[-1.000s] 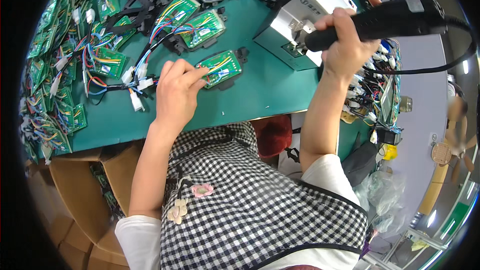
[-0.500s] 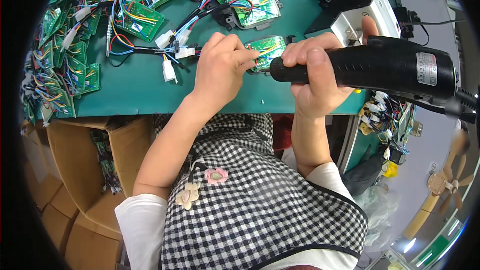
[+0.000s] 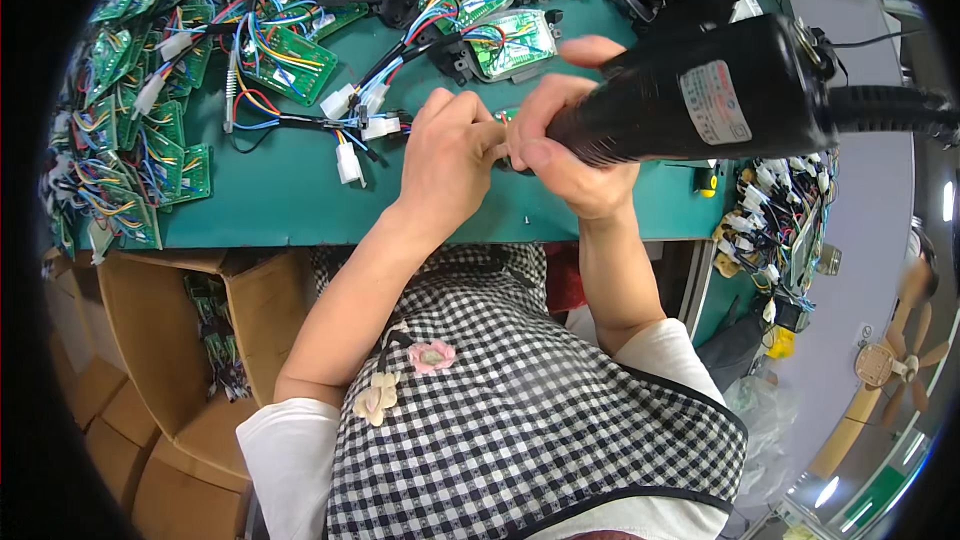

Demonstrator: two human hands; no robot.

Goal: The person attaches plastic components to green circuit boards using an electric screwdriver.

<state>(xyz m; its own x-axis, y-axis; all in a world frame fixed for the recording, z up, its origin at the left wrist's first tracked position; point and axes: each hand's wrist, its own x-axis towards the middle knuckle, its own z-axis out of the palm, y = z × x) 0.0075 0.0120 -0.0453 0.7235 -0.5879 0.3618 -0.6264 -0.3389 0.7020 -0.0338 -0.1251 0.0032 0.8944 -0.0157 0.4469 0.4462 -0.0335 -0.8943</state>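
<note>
Both hands meet over one board at the mat's near edge, driver tip down on it.

Your right hand [image 3: 570, 155] is clamped around the black driver [image 3: 700, 100], thick barrel, light label on its side, black cord running off right. Your left hand [image 3: 450, 155] is curled with fingertips [image 3: 490, 135] pinched on the board [image 3: 508, 116]; only a sliver of green shows between your hands, rest hidden. It sits on the green mat [image 3: 290, 205], just beside white plugs [image 3: 360, 125] on red, blue and black wires. More boards [image 3: 130, 120] with wires are piled at left. Below the bench, an open carton [image 3: 215, 340] holds more green boards with wires; how full, can't tell.
</note>
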